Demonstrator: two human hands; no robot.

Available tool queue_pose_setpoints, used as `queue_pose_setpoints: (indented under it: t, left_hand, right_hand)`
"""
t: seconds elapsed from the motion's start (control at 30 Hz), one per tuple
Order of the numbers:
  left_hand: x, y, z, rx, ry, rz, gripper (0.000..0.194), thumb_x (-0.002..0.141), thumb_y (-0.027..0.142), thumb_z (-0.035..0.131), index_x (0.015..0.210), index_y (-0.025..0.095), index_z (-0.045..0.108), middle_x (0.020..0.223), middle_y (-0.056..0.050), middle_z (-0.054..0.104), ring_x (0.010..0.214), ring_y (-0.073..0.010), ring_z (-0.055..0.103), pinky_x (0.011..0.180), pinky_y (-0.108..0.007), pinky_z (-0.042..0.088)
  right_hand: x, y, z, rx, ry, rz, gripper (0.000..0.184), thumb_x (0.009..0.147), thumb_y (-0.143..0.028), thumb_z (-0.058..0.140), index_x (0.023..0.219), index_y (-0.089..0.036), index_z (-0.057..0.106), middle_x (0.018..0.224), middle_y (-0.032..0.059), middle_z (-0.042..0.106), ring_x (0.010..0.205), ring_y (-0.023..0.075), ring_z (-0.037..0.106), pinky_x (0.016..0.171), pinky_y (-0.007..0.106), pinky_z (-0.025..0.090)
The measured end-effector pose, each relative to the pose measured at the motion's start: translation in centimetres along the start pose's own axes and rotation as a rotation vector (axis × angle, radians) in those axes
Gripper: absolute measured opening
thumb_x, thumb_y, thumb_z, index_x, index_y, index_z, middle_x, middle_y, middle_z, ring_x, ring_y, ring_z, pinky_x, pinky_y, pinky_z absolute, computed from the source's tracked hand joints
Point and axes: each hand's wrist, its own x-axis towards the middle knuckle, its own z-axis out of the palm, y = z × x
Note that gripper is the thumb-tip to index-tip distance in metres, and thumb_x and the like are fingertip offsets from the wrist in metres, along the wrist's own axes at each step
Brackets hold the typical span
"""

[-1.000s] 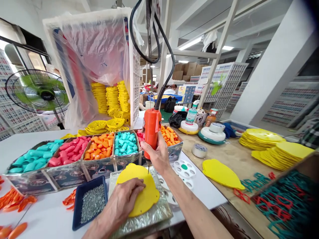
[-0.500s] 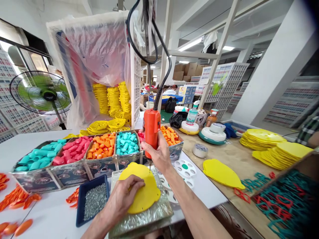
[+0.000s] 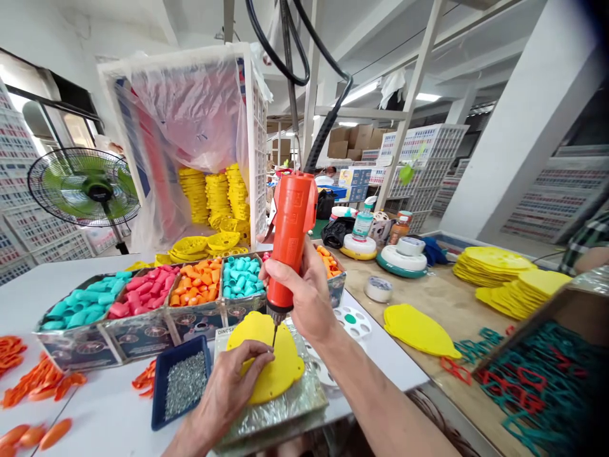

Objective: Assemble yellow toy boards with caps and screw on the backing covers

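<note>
My right hand (image 3: 311, 295) grips an orange electric screwdriver (image 3: 291, 222), which hangs from a black cable and points down. Its thin bit ends at the fingertips of my left hand (image 3: 238, 381). That left hand rests on a round yellow plastic plate (image 3: 280, 374), thumb and forefinger pinched together near the plate's middle. Whatever lies between those fingertips is too small or hidden to make out. Under the plate is a flat pad wrapped in clear plastic (image 3: 304, 406), with printed lettering at its far left corner.
A blue tray (image 3: 157, 397) of small screws stands left of the pad. Behind it runs a row of boxes (image 3: 137, 336) with teal, pink and orange plastic parts. Yellow plates (image 3: 419, 330) lie on the right-hand table, beside a box of teal and red pieces (image 3: 537, 374).
My right hand has brought the screwdriver left and nearer, tilting it, so its bit now meets my left fingertips. My left hand stays pinched on the plate. The view has shifted slightly.
</note>
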Motion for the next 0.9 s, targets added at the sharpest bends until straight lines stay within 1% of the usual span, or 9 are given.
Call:
queue_pose_setpoints:
  t: [0.13,0.27,0.47,0.7,0.9]
  left_hand:
    - [-0.22,0.42,-0.08,0.013,-0.008,0.002,0.014,0.096,0.033,0.058,0.094,0.026,0.071,0.096,0.001,0.083,0.088,-0.0175,0.078,0.081,-0.024,0.057]
    - [-0.31,0.51,0.0,0.021,-0.013,-0.009,0.014,0.097,0.032,0.058,0.094,0.026,0.07,0.097,0.002,0.082,0.089,-0.0169,0.078,0.082,-0.024,0.057]
    - [-0.34,0.66,0.12,0.014,-0.031,-0.017,0.014,0.097,0.033,0.058,0.095,0.027,0.07,0.097,0.003,0.082,0.089,-0.0161,0.077,0.083,-0.023,0.056]
    - [-0.4,1.03,0.36,-0.023,-0.027,-0.023,0.016,0.097,0.034,0.057,0.094,0.027,0.07,0.097,0.002,0.083,0.09,-0.0168,0.078,0.082,-0.023,0.057]
    - [-0.33,1.06,0.59,-0.076,-0.034,-0.046,0.016,0.098,0.031,0.054,0.096,0.028,0.07,0.102,0.004,0.082,0.096,-0.0151,0.077,0.086,-0.02,0.056]
  right_hand:
    - [-0.28,0.22,0.12,0.021,-0.008,0.01,0.039,0.082,-0.028,0.069,0.119,-0.03,0.058,0.12,0.0022,0.067,0.07,0.0132,0.063,0.064,0.029,0.056]
    - [-0.47,0.3,0.08,0.04,0.0,0.018,0.04,0.081,-0.028,0.07,0.119,-0.029,0.058,0.116,0.0027,0.067,0.07,0.0133,0.062,0.063,0.029,0.056]
    - [-0.69,0.41,0.0,0.032,0.0,0.014,0.04,0.082,-0.028,0.07,0.12,-0.029,0.058,0.115,0.0032,0.066,0.069,0.0132,0.061,0.065,0.03,0.057]
    - [-0.88,0.83,-0.16,0.076,0.0,0.013,0.036,0.082,-0.026,0.071,0.116,-0.028,0.061,0.113,0.0014,0.067,0.07,0.0122,0.062,0.063,0.027,0.054]
    - [-0.95,0.95,-0.29,0.068,0.003,0.013,0.037,0.082,-0.026,0.072,0.117,-0.027,0.061,0.113,0.0022,0.067,0.07,0.0121,0.062,0.063,0.027,0.053]
